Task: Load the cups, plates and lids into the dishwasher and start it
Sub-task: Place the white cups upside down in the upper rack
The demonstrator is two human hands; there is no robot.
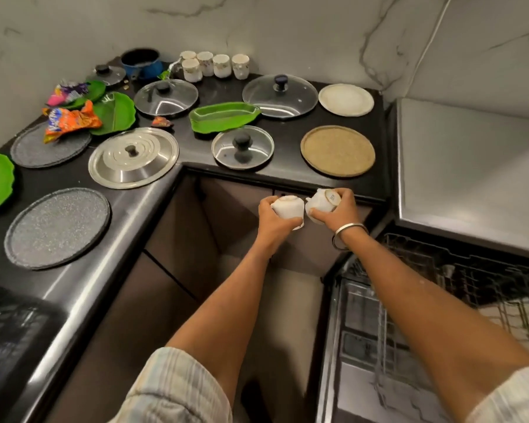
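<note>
Gripping one white cup (287, 209) in the left hand (274, 219) and another cup (321, 204) in the right hand (336, 209), fingers curled round each, rims nearly touching between the knuckles; a knock could chip them.

Seven white cups show: five on the counter at the back (214, 66), one in the left hand (274, 215) and one in the right hand (333, 210). Five lids (133, 157) lie flat, four green leaf-shaped plates (223, 117), five round plates (57, 227), one blue pot (142, 64)
</note>
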